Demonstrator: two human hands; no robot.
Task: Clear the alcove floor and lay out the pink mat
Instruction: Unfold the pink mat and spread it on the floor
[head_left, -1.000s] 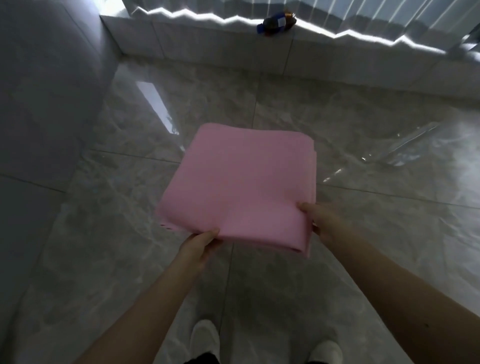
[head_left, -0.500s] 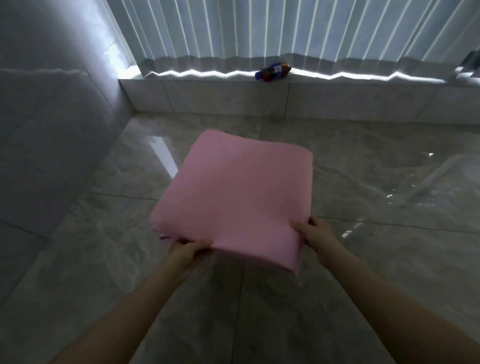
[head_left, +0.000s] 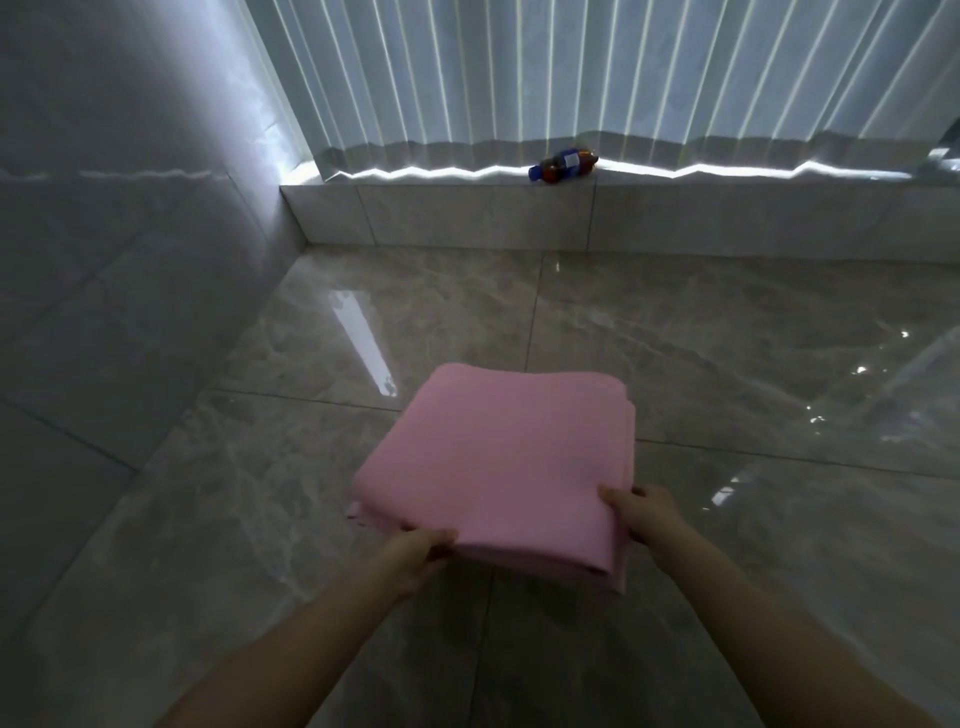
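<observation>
My left hand (head_left: 415, 553) and right hand (head_left: 644, 514) pinch the soft, square-folded pink mat (head_left: 498, 467) over the glossy marble floor (head_left: 675, 364).

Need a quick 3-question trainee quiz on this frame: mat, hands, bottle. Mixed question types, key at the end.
1. True or false: the pink mat is already spread flat on the floor.
2. Multiple choice: the bottle lies A) on the floor tiles, B) on the raised ledge under the curtain, C) on top of the mat.
3. Fill in: the left hand and right hand both grip the mat's ____ edge.

Key: 1 false, it is folded and held above the floor. 2 B. 3 near.
</observation>
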